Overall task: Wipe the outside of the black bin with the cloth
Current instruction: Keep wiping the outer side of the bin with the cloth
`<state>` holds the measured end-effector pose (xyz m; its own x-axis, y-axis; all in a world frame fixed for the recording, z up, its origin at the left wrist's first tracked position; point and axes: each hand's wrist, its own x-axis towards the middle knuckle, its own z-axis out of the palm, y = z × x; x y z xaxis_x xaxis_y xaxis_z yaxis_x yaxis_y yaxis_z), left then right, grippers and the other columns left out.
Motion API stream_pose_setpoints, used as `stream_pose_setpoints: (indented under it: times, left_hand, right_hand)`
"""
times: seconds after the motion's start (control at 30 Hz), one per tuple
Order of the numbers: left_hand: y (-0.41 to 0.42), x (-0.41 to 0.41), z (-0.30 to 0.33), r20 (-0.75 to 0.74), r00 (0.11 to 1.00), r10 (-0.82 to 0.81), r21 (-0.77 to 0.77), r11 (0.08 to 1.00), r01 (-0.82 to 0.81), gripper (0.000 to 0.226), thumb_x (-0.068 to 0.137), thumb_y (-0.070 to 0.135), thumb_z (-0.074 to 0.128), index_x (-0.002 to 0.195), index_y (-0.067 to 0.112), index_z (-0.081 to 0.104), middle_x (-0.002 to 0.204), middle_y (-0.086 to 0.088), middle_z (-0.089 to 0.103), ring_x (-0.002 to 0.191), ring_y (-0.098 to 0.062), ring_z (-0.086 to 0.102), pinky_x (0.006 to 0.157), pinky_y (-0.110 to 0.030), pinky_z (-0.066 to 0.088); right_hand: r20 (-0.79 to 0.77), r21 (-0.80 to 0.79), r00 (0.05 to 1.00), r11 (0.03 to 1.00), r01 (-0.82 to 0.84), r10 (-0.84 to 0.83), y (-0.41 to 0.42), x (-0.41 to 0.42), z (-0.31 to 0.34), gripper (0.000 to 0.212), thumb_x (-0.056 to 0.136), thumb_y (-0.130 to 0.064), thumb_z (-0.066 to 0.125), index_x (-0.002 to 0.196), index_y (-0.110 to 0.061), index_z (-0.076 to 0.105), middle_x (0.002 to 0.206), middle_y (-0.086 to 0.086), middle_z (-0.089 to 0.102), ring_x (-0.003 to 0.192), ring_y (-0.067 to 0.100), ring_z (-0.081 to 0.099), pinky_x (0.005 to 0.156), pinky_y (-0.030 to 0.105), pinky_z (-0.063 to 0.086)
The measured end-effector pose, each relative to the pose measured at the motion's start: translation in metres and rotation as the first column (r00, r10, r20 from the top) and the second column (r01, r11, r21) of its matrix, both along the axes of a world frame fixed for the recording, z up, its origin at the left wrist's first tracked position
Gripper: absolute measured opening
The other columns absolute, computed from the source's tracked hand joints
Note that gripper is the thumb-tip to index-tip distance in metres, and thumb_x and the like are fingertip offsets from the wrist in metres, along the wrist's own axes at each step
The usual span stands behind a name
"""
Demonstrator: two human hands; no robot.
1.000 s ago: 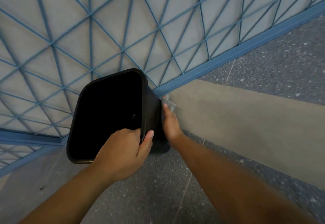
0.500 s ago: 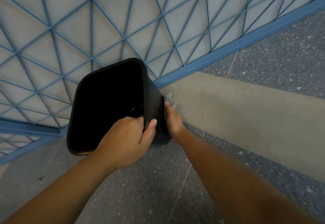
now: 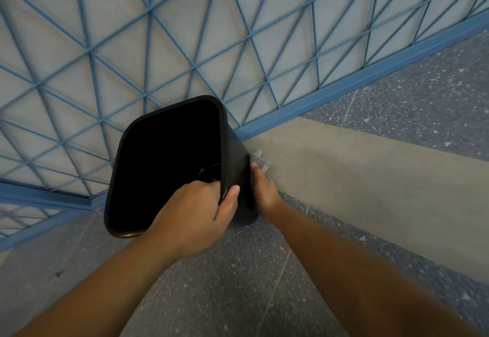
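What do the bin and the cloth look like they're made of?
Bin: probably moulded plastic, black, smooth with a dull sheen; rounded corners, rolled rim, thin seamless walls. Cloth: only a pale grey corner shows past the right hand; thin and limp, so likely a light fabric or wipe, but too little shows to tell.

Two bare forearms reach forward from the bottom edge, converging toward the middle. The left hand [image 3: 194, 213] is seen from the back, knuckles up, its fingers curled over and hidden from view, its thumb stretched forward and pressed flat, so it grips the black bin's [image 3: 235, 156] near corner. The right hand [image 3: 263, 191] lies further forward with its wrist straight, fingers extended forward, pressing a pale cloth [image 3: 260, 160] flat; only its fingertips and part of its back show.
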<state>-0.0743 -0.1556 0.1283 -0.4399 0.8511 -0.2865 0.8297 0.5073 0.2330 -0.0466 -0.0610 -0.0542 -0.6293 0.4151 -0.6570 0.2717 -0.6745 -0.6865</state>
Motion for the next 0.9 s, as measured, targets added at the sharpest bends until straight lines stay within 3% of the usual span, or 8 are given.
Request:
stream_pose_setpoints:
  times: [0.17, 0.3, 0.37, 0.5, 0.67, 0.77, 0.9]
  left_hand:
    - [0.0, -0.001, -0.001, 0.0, 1.0, 0.003, -0.001, 1.0, -0.003, 0.049, 0.091, 0.056, 0.025, 0.063, 0.023, 0.048, 0.051, 0.002, 0.051, 0.046, -0.016, 0.052, 0.052, -0.042, 0.047]
    - [0.0, 0.0, -0.001, 0.003, 1.0, -0.006, 0.007, 1.0, 0.006, 0.048, 0.094, 0.053, 0.029, 0.061, 0.024, 0.046, 0.051, 0.0, 0.052, 0.045, -0.017, 0.052, 0.051, -0.042, 0.046]
    - [0.0, 0.0, -0.001, -0.004, 1.0, -0.012, 0.012, 1.0, 0.012, 0.047, 0.094, 0.052, 0.03, 0.06, 0.024, 0.045, 0.051, 0.0, 0.053, 0.045, -0.017, 0.053, 0.05, -0.042, 0.045]
    - [0.0, -0.001, 0.0, -0.007, 1.0, -0.016, 0.018, 1.0, 0.016, 0.048, 0.092, 0.054, 0.027, 0.061, 0.023, 0.046, 0.051, 0.001, 0.052, 0.046, -0.017, 0.053, 0.051, -0.041, 0.045]
    - [0.0, -0.001, 0.0, 0.005, 1.0, -0.003, 0.021, 1.0, 0.003, 0.048, 0.093, 0.054, 0.029, 0.061, 0.023, 0.047, 0.052, 0.001, 0.053, 0.047, -0.018, 0.054, 0.052, -0.043, 0.047]
    - [0.0, -0.001, -0.001, 0.0, 1.0, -0.001, 0.015, 1.0, 0.001, 0.05, 0.092, 0.054, 0.028, 0.062, 0.021, 0.048, 0.053, 0.0, 0.052, 0.048, -0.02, 0.054, 0.053, -0.043, 0.048]
    - [0.0, -0.001, -0.001, 0.002, 1.0, -0.009, 0.023, 1.0, 0.009, 0.048, 0.093, 0.054, 0.029, 0.061, 0.023, 0.046, 0.051, 0.003, 0.049, 0.047, -0.017, 0.052, 0.052, -0.04, 0.045]
  right_hand:
    - [-0.175, 0.074, 0.981, 0.993, 0.094, -0.08, -0.01, 0.006, 0.008, 0.058, 0.103, -0.046, 0.04, 0.155, -0.021, 0.039, 0.155, 0.007, 0.046, 0.145, 0.024, 0.04, 0.124, 0.047, 0.026]
    - [-0.081, -0.035, 0.996, 0.999, 0.018, -0.021, 0.022, -0.007, 0.018, 0.058, 0.104, -0.048, 0.041, 0.147, -0.011, 0.049, 0.147, 0.014, 0.054, 0.135, 0.028, 0.052, 0.118, 0.041, 0.035]
    - [-0.145, 0.022, 0.989, 1.0, 0.017, -0.013, 0.028, -0.012, 0.028, 0.055, 0.103, -0.05, 0.042, 0.142, -0.013, 0.054, 0.142, 0.012, 0.059, 0.122, 0.022, 0.058, 0.11, 0.035, 0.041]
    - [-0.132, 0.026, 0.991, 0.999, 0.032, -0.028, 0.026, -0.015, 0.027, 0.059, 0.104, -0.05, 0.039, 0.149, -0.013, 0.047, 0.148, 0.011, 0.054, 0.135, 0.026, 0.052, 0.12, 0.043, 0.034]
    - [-0.173, -0.008, 0.983, 0.998, 0.062, -0.062, 0.011, -0.005, 0.022, 0.058, 0.104, -0.048, 0.04, 0.152, -0.015, 0.044, 0.15, 0.011, 0.052, 0.14, 0.027, 0.048, 0.121, 0.045, 0.033]
    - [-0.12, -0.093, 0.989, 0.993, 0.076, -0.087, 0.009, -0.003, 0.017, 0.057, 0.105, -0.044, 0.04, 0.151, -0.012, 0.044, 0.151, 0.012, 0.051, 0.14, 0.028, 0.048, 0.122, 0.043, 0.032]
    - [-0.226, -0.098, 0.967, 0.99, 0.097, -0.117, -0.006, 0.004, 0.016, 0.062, 0.102, -0.048, 0.043, 0.154, -0.015, 0.041, 0.153, 0.009, 0.049, 0.143, 0.025, 0.045, 0.123, 0.046, 0.032]
